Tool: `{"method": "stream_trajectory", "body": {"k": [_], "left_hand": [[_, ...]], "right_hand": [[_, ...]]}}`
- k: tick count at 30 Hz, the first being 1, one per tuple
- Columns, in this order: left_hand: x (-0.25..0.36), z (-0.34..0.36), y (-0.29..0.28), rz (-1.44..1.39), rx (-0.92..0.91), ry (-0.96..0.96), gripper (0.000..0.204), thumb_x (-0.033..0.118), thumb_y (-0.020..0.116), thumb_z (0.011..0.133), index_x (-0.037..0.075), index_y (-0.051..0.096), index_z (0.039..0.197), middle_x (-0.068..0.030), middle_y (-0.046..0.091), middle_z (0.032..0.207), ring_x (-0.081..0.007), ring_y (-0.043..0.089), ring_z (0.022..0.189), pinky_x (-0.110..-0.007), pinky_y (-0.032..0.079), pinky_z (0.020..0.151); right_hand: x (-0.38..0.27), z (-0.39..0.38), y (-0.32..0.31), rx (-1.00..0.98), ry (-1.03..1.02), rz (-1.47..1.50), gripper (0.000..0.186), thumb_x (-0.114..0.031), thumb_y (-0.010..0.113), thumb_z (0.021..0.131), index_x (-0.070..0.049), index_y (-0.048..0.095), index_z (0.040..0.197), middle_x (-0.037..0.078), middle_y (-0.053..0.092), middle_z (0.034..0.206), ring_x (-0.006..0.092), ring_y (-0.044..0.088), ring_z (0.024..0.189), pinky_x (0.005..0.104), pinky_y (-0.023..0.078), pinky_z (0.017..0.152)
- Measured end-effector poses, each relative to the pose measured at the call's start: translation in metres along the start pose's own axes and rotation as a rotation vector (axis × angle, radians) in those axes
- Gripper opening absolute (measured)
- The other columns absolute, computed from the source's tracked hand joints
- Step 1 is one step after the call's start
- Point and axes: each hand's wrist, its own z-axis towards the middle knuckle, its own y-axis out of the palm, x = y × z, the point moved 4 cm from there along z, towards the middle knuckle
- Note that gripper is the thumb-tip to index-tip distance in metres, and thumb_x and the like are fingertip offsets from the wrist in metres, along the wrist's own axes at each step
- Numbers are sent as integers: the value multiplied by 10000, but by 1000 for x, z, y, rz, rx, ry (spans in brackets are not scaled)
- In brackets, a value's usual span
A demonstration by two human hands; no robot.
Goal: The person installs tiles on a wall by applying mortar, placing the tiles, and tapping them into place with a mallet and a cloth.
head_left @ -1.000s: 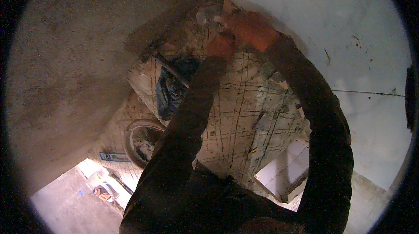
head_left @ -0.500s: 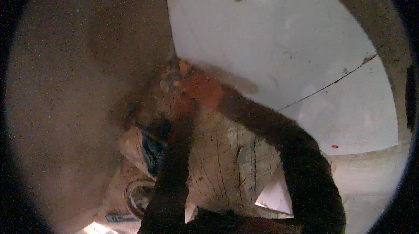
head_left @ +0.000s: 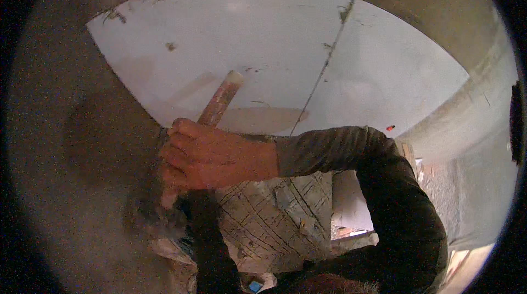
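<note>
Dim, grainy pic; blk fisheye rim, bent edges; soft shadows on wht panel.

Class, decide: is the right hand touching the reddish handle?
Touching: the head view shows the right hand closed around the reddish handle, whose pale-tipped end sticks out above the fist.

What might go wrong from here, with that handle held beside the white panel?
The handle in the right hand shows its end against the white panel, so it could perhaps swing and mark it. Bare knuckles might scrape the brown wall nearby. Where the left sleeve ends, the view is dark and blurred, so a slip there might go unnoticed.
</note>
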Motion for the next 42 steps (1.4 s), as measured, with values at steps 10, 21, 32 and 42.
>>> {"method": "stream_trajectory", "body": {"k": [10, 21, 32, 42], "left_hand": [[-17, -4, -3, 42, 13, -21, 699, 583, 545, 985, -7, 539, 1361, -274, 691, 1123, -472, 684, 962, -577, 555, 842], [-24, 15, 16, 36, -28, -27, 710, 589, 540, 990, -19, 537, 1356, -275, 689, 1124, -476, 683, 957, -580, 557, 833], [14, 24, 2, 68, -281, -105, 681, 552, 566, 975, 33, 546, 1415, -282, 685, 1170, -485, 666, 1053, -577, 546, 886], [-83, -30, -10, 528, 12, -75, 520, 489, 591, 970, 46, 703, 1218, -251, 635, 1313, -387, 679, 1114, -483, 561, 905]], "right_hand": [[52, -21, -66, -5, -1, -179, 90, -277, 646, 809, -207, 600, 842, 3, 555, 832, 222, 593, 829, 429, 440, 869], [19, -121, -66, -360, -274, -87, 109, -238, 626, 829, -184, 616, 923, 12, 554, 939, 239, 571, 952, 476, 421, 999], [45, -135, -68, -375, -172, -109, 95, -247, 635, 788, -204, 601, 865, -11, 546, 915, 226, 575, 957, 456, 416, 1027], [46, -130, -77, -290, -188, -51, 96, -272, 634, 796, -203, 576, 832, -1, 544, 893, 221, 579, 950, 472, 416, 1048]]}}
